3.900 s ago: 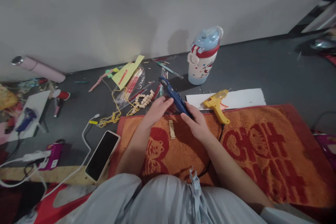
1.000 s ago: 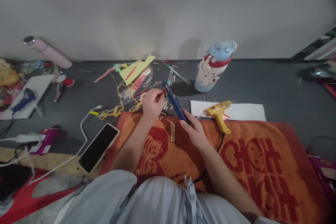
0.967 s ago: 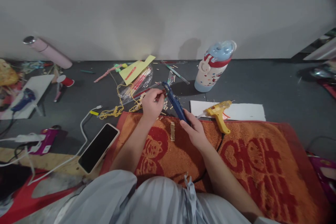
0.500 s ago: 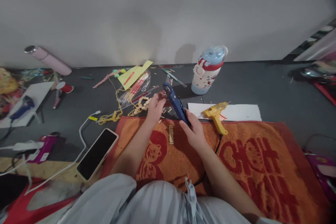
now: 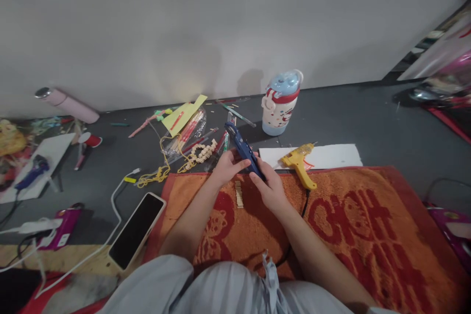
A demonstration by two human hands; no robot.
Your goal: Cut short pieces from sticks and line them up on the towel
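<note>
Blue plier-like tool (image 5: pixel 243 147) slants at frame centre, its lower end clamped by the fingers of the right hand (image 5: pixel 271 187), seemingly for steadiness. The left hand (image 5: pixel 227 169) touches its side, finger grip unclear.

The left hand (image 5: pixel 228 168) and right hand (image 5: pixel 271 189) are holding a blue tool (image 5: pixel 242 146) (a glue gun (image 5: pixel 299 159) is lying nearby).

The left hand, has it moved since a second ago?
Yes: measured against the little stick row on the towel, the left hand moved right, toward the blue tool.
</note>
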